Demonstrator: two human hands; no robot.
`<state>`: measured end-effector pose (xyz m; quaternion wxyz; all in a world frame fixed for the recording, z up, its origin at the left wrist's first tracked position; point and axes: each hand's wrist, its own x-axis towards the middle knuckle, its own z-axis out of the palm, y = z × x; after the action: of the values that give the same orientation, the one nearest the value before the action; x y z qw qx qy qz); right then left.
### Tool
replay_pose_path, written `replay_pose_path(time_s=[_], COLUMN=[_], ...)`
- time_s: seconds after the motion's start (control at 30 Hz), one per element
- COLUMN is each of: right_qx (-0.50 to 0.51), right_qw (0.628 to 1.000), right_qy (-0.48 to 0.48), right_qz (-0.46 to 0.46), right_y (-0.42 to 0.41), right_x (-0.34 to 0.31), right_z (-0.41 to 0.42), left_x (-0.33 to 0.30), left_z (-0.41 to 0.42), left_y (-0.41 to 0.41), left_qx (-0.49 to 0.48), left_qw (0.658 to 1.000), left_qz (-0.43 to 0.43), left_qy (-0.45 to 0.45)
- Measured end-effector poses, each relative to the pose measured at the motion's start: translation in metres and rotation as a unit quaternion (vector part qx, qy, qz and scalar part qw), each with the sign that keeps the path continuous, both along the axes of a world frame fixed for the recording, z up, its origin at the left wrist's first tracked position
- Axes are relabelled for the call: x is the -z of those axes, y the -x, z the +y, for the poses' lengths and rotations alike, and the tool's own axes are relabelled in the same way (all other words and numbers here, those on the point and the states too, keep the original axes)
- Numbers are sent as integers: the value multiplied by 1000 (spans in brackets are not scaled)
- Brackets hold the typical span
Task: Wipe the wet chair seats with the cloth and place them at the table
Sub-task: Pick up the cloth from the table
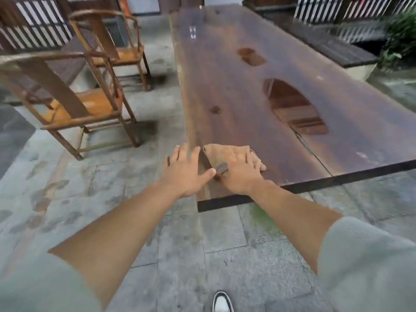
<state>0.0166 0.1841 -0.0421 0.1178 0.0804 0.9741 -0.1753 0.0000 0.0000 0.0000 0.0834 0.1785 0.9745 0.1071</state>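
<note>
A tan cloth (pixel 219 154) lies on the near left corner of the long dark wooden table (pixel 236 91). My right hand (pixel 238 172) rests flat on top of the cloth, fingers spread over it. My left hand (pixel 188 171) hovers open at the table's left edge, beside the cloth, its thumb close to my right hand. Two wooden armchairs stand to the left of the table, apart from it: a near chair (pixel 85 104) with an orange-brown seat, and a far chair (pixel 121 52) behind it.
The floor (pixel 135 199) is wet grey stone slabs. The tabletop has natural holes (pixel 297 109) in its middle. A dark bench (pixel 333 46) runs along the table's right side, with plants (pixel 400 37) at the far right. Slatted railings stand behind. My shoe (pixel 222 304) shows at the bottom.
</note>
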Motion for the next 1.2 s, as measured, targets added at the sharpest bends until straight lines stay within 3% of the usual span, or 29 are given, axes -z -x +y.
replay_pose_path(time_s=[0.13, 0.27, 0.37, 0.57, 0.67, 0.77, 0.87, 1.03, 1.1, 1.2], right_qx=[-22, 24, 26, 21, -51, -30, 108, 234, 261, 289], right_qw=[1000, 999, 998, 997, 998, 997, 984, 949, 945, 933], right_qy=[-21, -17, -46, 11, 23, 51, 142, 170, 144, 27], right_qz=[-4, -16, 28, 69, 15, -47, 26, 123, 136, 212], right_y=[88, 133, 135, 104, 44, -40, -140, -323, -383, -450], right_x=[61, 117, 125, 103, 84, 55, 37, 37, 43, 52], right_z=[21, 23, 22, 21, 31, 45, 65, 89, 99, 108], left_x=[68, 127, 144, 127, 96, 62, 41, 41, 52, 73], left_z=[24, 27, 22, 26, 21, 22, 36, 71, 83, 103], left_y=[77, 124, 125, 70, 28, -37, -105, -214, -261, -306], left_qx=[-13, 10, 14, 3, 30, 57, 99, 138, 164, 216], left_qw=[1000, 998, 996, 995, 993, 989, 987, 981, 972, 955], left_qz=[-15, -64, -85, -95, -104, -114, -118, -135, -165, -204], left_qy=[-2, 23, 38, 39, 54, 69, 46, -10, -16, 13])
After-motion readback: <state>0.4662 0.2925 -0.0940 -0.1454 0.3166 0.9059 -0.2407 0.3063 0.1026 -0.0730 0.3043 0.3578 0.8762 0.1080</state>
